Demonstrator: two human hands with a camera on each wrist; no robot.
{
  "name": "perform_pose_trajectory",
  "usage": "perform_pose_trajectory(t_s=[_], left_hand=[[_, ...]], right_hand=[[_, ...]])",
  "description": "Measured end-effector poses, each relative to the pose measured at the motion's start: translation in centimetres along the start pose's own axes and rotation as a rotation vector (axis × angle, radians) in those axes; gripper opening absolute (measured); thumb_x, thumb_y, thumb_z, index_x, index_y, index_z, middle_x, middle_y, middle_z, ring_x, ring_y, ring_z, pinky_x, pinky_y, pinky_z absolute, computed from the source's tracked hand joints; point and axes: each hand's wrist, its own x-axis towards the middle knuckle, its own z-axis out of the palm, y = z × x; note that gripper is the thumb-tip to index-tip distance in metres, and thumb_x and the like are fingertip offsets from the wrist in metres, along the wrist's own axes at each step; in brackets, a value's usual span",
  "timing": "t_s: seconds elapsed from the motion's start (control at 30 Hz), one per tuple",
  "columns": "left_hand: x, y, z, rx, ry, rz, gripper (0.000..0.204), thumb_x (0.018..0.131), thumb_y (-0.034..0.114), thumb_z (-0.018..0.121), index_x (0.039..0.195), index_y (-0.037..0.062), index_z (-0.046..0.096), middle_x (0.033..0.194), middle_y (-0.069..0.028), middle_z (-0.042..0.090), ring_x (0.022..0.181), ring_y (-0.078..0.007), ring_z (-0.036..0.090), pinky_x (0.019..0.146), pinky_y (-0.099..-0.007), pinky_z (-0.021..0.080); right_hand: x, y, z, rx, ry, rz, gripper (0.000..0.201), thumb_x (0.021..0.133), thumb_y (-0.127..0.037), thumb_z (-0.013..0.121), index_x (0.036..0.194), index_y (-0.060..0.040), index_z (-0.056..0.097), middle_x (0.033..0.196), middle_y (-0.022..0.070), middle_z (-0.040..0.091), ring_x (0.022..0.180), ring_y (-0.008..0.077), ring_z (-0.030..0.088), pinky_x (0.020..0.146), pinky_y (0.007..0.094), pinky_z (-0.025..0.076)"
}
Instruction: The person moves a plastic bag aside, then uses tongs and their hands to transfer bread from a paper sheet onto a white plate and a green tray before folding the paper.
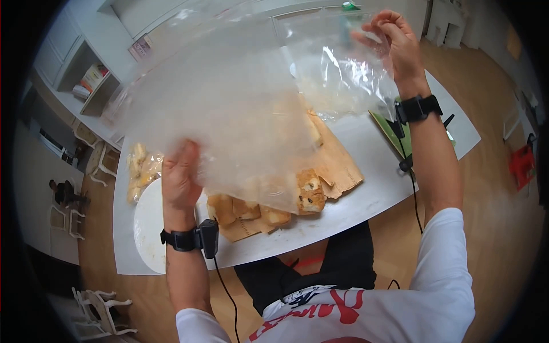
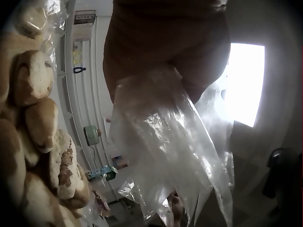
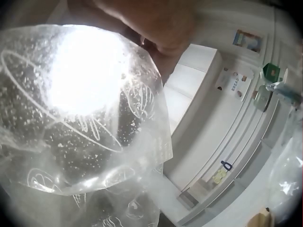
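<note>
A large clear plastic bag (image 1: 229, 108) hangs spread out between my two hands above the table. My left hand (image 1: 182, 174) pinches it at the lower left, thumb over the film. In the left wrist view, creased plastic film (image 2: 161, 137) trails down from that hand. Raised at the upper right, my right hand (image 1: 397, 48) holds the bag's other side between thumb and curled fingers. White line drawings and crumbs show on the bag (image 3: 61, 142) in the right wrist view. Behind the bag, partly hidden, several bread rolls (image 1: 310, 194) lie on brown paper (image 1: 337, 166).
The bread is on a white table (image 1: 366, 200). At its left are a round white board (image 1: 150, 228) and rolls in clear plastic (image 1: 137, 168). A green mat (image 1: 389, 131) lies at the right, beside my forearm. Shelves (image 1: 91, 86) stand beyond the table.
</note>
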Motion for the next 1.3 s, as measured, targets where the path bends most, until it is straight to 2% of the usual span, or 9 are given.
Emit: perform_pose_trajectory(t_s=[0.07, 0.2, 0.43, 0.67, 0.73, 0.83, 1.0, 1.17, 1.3], left_hand=[[0.1, -0.1, 1.0, -0.055, -0.018, -0.039, 0.022, 0.097, 0.013, 0.059, 0.118, 0.0049, 0.063, 0.112, -0.0036, 0.066, 0.103, -0.0152, 0.063, 0.088, -0.0318, 0.052], [0.4, -1.0, 3.4, -0.116, -0.045, -0.09, 0.021, 0.097, 0.013, 0.059, 0.116, 0.0053, 0.063, 0.11, -0.0034, 0.066, 0.101, -0.015, 0.063, 0.087, -0.0316, 0.052], [-0.2, -0.9, 4.6, -0.131, -0.103, -0.125, 0.026, 0.095, 0.012, 0.058, 0.119, 0.0012, 0.061, 0.113, -0.0072, 0.066, 0.101, -0.0169, 0.064, 0.086, -0.0316, 0.052], [-0.8, -0.9, 3.8, 0.101, -0.024, -0.04, 0.023, 0.097, 0.012, 0.058, 0.114, -0.0011, 0.064, 0.106, -0.0081, 0.069, 0.093, -0.0159, 0.066, 0.081, -0.0289, 0.054], [-0.9, -0.3, 2.7, 0.145, 0.056, -0.01, 0.02, 0.099, 0.013, 0.055, 0.111, -0.0007, 0.064, 0.104, -0.0063, 0.069, 0.091, -0.0146, 0.066, 0.078, -0.0275, 0.054], [-1.0, 1.0, -0.1, 0.166, -0.019, 0.088, 0.022, 0.1, 0.012, 0.053, 0.113, 0.0001, 0.065, 0.106, -0.0067, 0.069, 0.092, -0.0153, 0.067, 0.08, -0.0279, 0.054], [-1.4, 2.0, -1.2, 0.104, 0.189, 0.135, 0.026, 0.1, 0.013, 0.051, 0.12, 0.0006, 0.062, 0.112, -0.0082, 0.068, 0.097, -0.0168, 0.066, 0.083, -0.0301, 0.054], [-1.0, 1.5, -1.1, 0.097, 0.21, 0.119, 0.028, 0.1, 0.013, 0.053, 0.122, -0.0002, 0.061, 0.114, -0.0082, 0.067, 0.099, -0.018, 0.066, 0.086, -0.0314, 0.054], [-1.0, 1.2, -1.1, 0.129, 0.191, 0.102, 0.028, 0.1, 0.014, 0.053, 0.122, 0.0001, 0.061, 0.114, -0.0084, 0.067, 0.099, -0.0181, 0.066, 0.086, -0.0311, 0.053]], right_hand=[[-1.1, 0.3, 1.6, 0.126, -0.174, 0.003, 0.014, 0.095, 0.002, 0.043, 0.103, -0.0027, 0.055, 0.098, 0.0083, 0.059, 0.094, 0.0235, 0.064, 0.089, 0.0509, 0.058], [-4.0, 0.9, 5.3, 0.317, -0.276, 0.106, 0.016, 0.098, 0.0, 0.041, 0.102, -0.0059, 0.056, 0.096, 0.0054, 0.06, 0.096, 0.0208, 0.064, 0.089, 0.0528, 0.058], [-7.1, 1.6, 10.2, 0.298, -0.112, 0.192, 0.017, 0.095, 0.001, 0.043, 0.099, -0.0064, 0.057, 0.095, 0.0048, 0.059, 0.09, 0.0184, 0.062, 0.088, 0.0512, 0.058], [-8.5, 4.0, 10.7, 0.293, -0.12, 0.312, 0.015, 0.091, -0.006, 0.054, 0.105, -0.0039, 0.058, 0.095, 0.0054, 0.059, 0.089, 0.016, 0.061, 0.077, 0.0366, 0.059], [-7.4, 4.6, 8.1, 0.052, -0.021, 0.314, 0.019, 0.09, -0.005, 0.054, 0.109, -0.0024, 0.057, 0.096, 0.0066, 0.059, 0.087, 0.016, 0.062, 0.074, 0.0343, 0.059], [-5.0, 7.3, -0.2, -0.351, 0.148, 0.333, 0.029, 0.091, -0.01, 0.06, 0.117, 0.0013, 0.054, 0.102, 0.0097, 0.06, 0.089, 0.0169, 0.063, 0.073, 0.0319, 0.061], [-4.8, 10.0, -10.9, -0.592, 0.42, 0.553, 0.041, 0.083, -0.008, 0.064, 0.118, 0.0101, 0.051, 0.099, 0.0183, 0.063, 0.074, 0.0206, 0.069, 0.056, 0.0309, 0.061], [-5.1, 12.1, -13.5, -0.854, 0.464, 0.607, 0.046, 0.08, -0.012, 0.067, 0.113, 0.0168, 0.052, 0.093, 0.022, 0.066, 0.059, 0.0218, 0.069, 0.048, 0.0299, 0.058], [-4.5, 12.4, -13.2, -1.029, 0.395, 0.702, 0.031, 0.079, -0.012, 0.067, 0.097, 0.0121, 0.062, 0.082, 0.0184, 0.069, 0.053, 0.0208, 0.067, 0.047, 0.0301, 0.055]])
